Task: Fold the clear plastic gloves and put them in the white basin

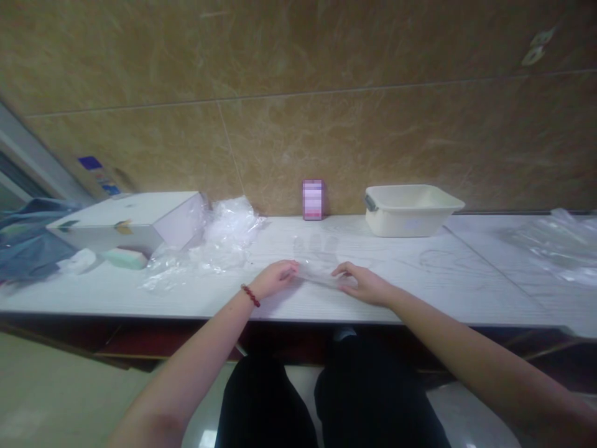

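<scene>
A thin clear plastic bag (319, 274) lies across the front middle of the white table, between my hands. My left hand (275, 278), with a red bead bracelet (250, 295) at the wrist, pinches the bag's left end between thumb and fingers. At the right end, my right hand (366, 283) has its curved fingers and thumb around the bag's edge. The film is so see-through that its full outline cannot be made out.
Behind the bag, a phone-like object (313, 200) leans on the wall. A cream plastic bin (405, 221) stands right of it. Crumpled clear bags (228, 233) lie beside a white box (125, 214) at left; more clear film (559, 242) lies far right. The table's front edge (298, 320) is near my knees.
</scene>
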`<state>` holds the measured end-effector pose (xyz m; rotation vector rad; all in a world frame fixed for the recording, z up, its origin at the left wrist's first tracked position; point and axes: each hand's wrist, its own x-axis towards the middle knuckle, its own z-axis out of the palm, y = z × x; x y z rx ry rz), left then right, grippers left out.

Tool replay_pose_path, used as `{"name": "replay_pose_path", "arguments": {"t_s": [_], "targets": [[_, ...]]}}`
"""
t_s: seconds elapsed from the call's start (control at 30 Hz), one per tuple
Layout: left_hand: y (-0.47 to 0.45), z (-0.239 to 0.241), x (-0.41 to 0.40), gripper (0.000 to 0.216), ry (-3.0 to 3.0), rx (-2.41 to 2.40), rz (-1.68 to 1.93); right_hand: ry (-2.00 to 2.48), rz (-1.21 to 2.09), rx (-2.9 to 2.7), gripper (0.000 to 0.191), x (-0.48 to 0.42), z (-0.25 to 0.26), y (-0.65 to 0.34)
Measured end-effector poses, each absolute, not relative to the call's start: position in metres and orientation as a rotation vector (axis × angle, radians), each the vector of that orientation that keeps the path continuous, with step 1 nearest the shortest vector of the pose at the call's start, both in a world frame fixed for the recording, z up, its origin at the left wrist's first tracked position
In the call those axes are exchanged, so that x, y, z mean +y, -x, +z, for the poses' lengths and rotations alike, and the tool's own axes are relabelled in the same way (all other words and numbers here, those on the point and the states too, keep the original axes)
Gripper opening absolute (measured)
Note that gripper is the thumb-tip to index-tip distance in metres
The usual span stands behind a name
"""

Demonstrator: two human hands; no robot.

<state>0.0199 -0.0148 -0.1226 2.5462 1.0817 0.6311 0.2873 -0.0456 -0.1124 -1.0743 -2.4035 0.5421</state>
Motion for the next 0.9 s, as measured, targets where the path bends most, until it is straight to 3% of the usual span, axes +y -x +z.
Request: {"name": "replay_pose_path", "arguments": {"t_s": [0.1, 0.23, 0.6, 0.77, 0.9], "targets": [[-0.021, -0.118, -0.014, 0.023, -2.501, 1.048, 0.627, 1.042, 0.349, -2.462, 0.049, -0.036, -0.114, -0.289], [-0.022, -0.112, -0.02, 0.023, -2.472, 1.027, 0.597, 0.986, 0.263, -2.556, 0.038, -0.023, -0.116, -0.287], [-0.022, -0.11, -0.036, 0.014, -2.131, 1.09, 0.687, 1.023, 0.566, -2.551, 0.016, -0.032, -0.107, -0.282], [-0.036, -0.111, -0.023, 0.023, -1.655, 1.244, 0.78, 1.231, 0.665, -2.337, 0.014, -0.019, -0.111, -0.271], [-0.044, -0.117, -0.002, 0.024, -1.548, 1.396, 0.888, 1.437, 0.451, -2.2, 0.017, 0.001, -0.116, -0.264]]}}
